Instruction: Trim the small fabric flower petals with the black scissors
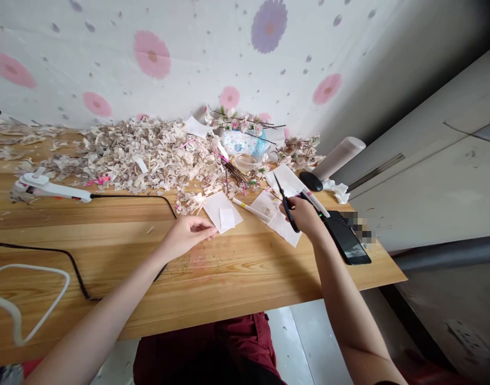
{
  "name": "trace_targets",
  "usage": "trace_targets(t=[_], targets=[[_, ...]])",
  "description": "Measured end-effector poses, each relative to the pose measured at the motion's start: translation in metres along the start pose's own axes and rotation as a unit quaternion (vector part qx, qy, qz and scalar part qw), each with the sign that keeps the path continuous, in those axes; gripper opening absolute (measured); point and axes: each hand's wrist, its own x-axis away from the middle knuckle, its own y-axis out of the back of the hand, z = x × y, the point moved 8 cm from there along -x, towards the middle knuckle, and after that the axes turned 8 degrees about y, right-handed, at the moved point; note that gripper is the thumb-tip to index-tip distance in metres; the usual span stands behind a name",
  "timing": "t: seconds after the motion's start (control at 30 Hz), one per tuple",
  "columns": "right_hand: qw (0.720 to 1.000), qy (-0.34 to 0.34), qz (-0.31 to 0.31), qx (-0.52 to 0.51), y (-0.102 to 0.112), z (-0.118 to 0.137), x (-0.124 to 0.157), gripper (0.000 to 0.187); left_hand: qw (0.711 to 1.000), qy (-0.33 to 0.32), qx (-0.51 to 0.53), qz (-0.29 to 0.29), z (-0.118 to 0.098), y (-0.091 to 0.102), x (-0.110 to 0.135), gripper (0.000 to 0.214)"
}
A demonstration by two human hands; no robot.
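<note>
My left hand [192, 233] pinches the lower left corner of a square white paper sheet [213, 207] between thumb and fingers. A smaller white paper piece [226, 218] lies on that sheet. In my right hand [304, 215] is a pair of black scissors [288, 207], its blades aimed away from me toward the back left. Beneath the scissors, more white paper [289, 231] lies on the table, and beside it rests a white pen [250, 209] with a yellow band. A second white pen [317, 203] lies just beyond my right hand.
Heaped paper scraps [148, 147] cover the back left of the wooden table [228, 283]. A white glue gun [56, 188] with a black cord lies at left. Behind are blossom sprigs [236, 122] and a round clear dish [245, 162]. At right are a phone [349, 240] and a white cylinder [339, 158].
</note>
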Motion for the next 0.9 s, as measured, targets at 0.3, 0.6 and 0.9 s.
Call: trace_targets(t=[0.3,0.6,0.9], targets=[[0.995,0.063,0.026,0.071,-0.011,0.031,0.033,0.014,0.982,-0.001,-0.186,0.001,0.012,0.017,0.003,0.034],[0.982,0.144,0.093,0.082,-0.052,0.049,0.089,0.017,0.955,-0.107,-0.205,-0.183,-0.001,0.041,-0.004,0.022],[0.983,0.170,0.061,0.046,-0.033,0.042,0.085,0.023,0.919,0.042,-0.389,-0.042,0.001,0.011,0.027,0.038]])
